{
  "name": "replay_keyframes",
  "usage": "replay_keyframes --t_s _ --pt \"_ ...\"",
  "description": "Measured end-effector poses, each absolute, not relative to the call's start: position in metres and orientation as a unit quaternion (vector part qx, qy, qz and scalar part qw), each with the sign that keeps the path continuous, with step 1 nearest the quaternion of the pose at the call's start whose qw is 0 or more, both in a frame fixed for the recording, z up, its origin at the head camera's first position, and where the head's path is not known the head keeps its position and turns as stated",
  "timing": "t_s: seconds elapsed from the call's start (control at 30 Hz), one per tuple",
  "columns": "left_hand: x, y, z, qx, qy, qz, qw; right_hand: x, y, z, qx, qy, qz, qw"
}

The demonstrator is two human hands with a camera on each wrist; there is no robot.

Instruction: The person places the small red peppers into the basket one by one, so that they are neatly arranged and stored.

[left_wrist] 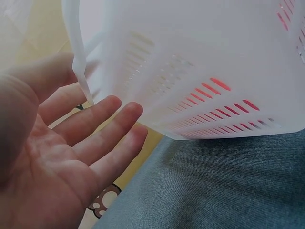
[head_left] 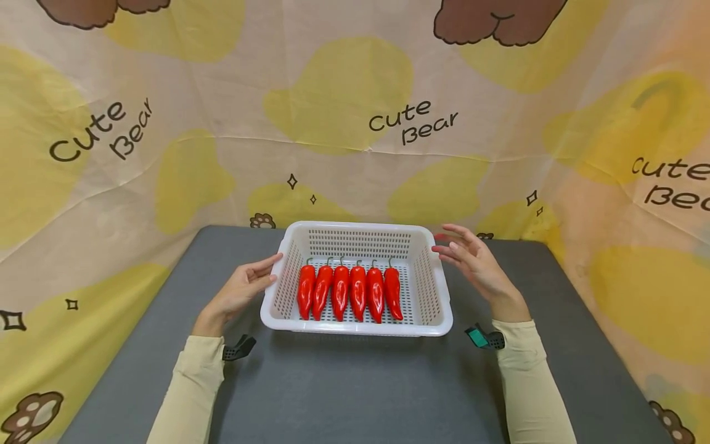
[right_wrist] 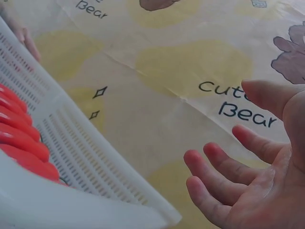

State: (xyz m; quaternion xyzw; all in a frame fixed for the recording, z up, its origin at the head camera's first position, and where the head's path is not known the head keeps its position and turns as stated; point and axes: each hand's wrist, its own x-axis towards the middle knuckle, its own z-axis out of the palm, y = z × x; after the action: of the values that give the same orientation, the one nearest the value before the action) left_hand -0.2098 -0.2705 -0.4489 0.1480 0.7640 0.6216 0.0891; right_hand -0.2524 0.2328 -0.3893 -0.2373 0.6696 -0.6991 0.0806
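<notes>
A white plastic basket (head_left: 355, 330) with slotted walls stands on the grey table. Several glossy red peppers (head_left: 357, 293) with green stems lie side by side in it. At the basket's left end, my left hand (head_left: 244, 290) has its fingertips at the rim, with fingers extended and slightly bent. In the left wrist view, the rim hides part of the thumb and a finger of that hand (left_wrist: 71, 143). Beyond the right end, my right hand (head_left: 477, 265) is held up with fingers spread and loosely bent. The right wrist view shows that hand (right_wrist: 248, 171) apart from the basket, holding nothing.
The dark grey table (head_left: 355, 388) reaches out around the basket. A patterned cloth (head_left: 344, 123) with "Cute Bear" lettering hangs behind and along both sides. Black straps (head_left: 238, 348) sit at both wrists, over pale sleeves (head_left: 191, 385).
</notes>
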Motion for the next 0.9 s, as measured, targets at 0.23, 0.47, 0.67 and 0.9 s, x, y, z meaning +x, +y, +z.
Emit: replay_keyframes --t_s 0.23,0.47,0.67,0.9 --pt "-0.209 -0.272 -0.447 0.149 0.763 0.623 0.085 -0.254 0.234 -0.391 -0.219 0.669 -0.707 0.069" --pt "-0.207 -0.278 -0.441 0.138 0.789 0.595 0.063 -0.254 0.232 -0.391 -0.206 0.681 -0.7 0.063" --pt "-0.203 -0.282 -0.438 0.126 0.8 0.586 0.003 -0.254 0.233 -0.39 -0.194 0.703 -0.682 0.047" --pt "-0.197 -0.281 -0.435 0.106 0.803 0.574 -0.117 -0.253 0.235 -0.394 -0.175 0.753 -0.635 0.018"
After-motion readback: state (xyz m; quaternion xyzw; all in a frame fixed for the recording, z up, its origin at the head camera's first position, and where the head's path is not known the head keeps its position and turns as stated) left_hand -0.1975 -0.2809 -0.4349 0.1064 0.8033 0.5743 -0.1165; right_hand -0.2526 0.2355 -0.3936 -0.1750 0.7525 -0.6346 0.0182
